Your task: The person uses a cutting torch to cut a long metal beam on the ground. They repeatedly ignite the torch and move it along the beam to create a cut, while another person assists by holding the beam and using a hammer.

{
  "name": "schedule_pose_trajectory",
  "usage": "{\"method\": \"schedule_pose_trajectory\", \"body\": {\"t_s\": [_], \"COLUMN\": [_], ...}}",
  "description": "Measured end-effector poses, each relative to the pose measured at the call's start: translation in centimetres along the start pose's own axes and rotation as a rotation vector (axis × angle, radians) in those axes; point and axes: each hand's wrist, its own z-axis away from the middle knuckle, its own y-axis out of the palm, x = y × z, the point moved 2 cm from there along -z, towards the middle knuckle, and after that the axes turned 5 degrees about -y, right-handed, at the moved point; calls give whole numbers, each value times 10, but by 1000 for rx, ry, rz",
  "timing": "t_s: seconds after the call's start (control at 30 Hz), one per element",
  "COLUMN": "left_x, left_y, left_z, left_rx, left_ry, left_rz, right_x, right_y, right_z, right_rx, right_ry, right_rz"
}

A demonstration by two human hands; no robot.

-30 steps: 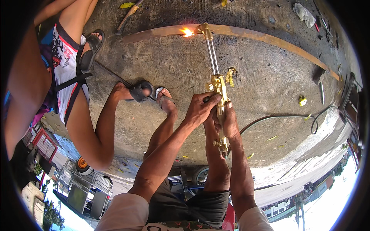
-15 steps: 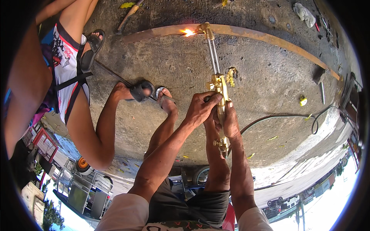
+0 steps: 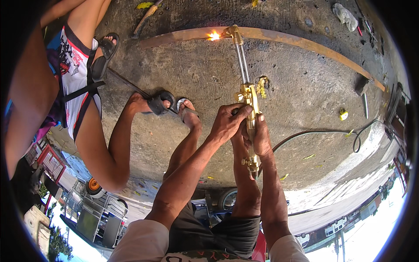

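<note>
Leftmost, a co-worker in white patterned shorts with dark-and-red trim [image 3: 76, 65] was beside the work, one black rubber sandal [image 3: 104, 54] planted flat on the grey concrete ground [image 3: 187, 70]. Along the top, a long, flat, rusty steel bar [image 3: 288, 39] stretched across it, and a bright orange flame [image 3: 214, 36] glowed at the bar, just left of the torch head. The left hand [image 3: 229, 123] clasped the middle of a brass cutting torch with twin silver tubes [image 3: 248, 94], thumb laid over the body; its fingers' exact hold was probably a curl underneath, though mostly hidden. The torch pointed away from the person, its head over the bar. The right hand [image 3: 262, 139] was wrapped around the torch's handle from the right, nearer the person. Beyond, a thin dark rubber hose [image 3: 305, 132] ran rightward, and a small yellow object [image 3: 343, 114] lay near it.
</note>
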Motion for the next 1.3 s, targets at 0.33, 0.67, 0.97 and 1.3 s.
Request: {"method": "schedule_pose_trajectory", "body": {"t_s": [0.33,0.67,0.97,1.3], "left_x": [2,-6,-2,-4], "left_y": [2,2,2,2], "left_z": [-1,1,0,0], "left_rx": [-15,-14,-18,-16], "left_ry": [36,22,23,36], "left_rz": [38,20,33,29], "right_x": [5,1,-5,-1], "right_y": [2,0,1,2], "right_z": [0,0,-3,-2], "right_rx": [4,-11,-10,-13], "right_ry": [0,11,-76,-37], "right_rz": [22,1,-135,-45]}}
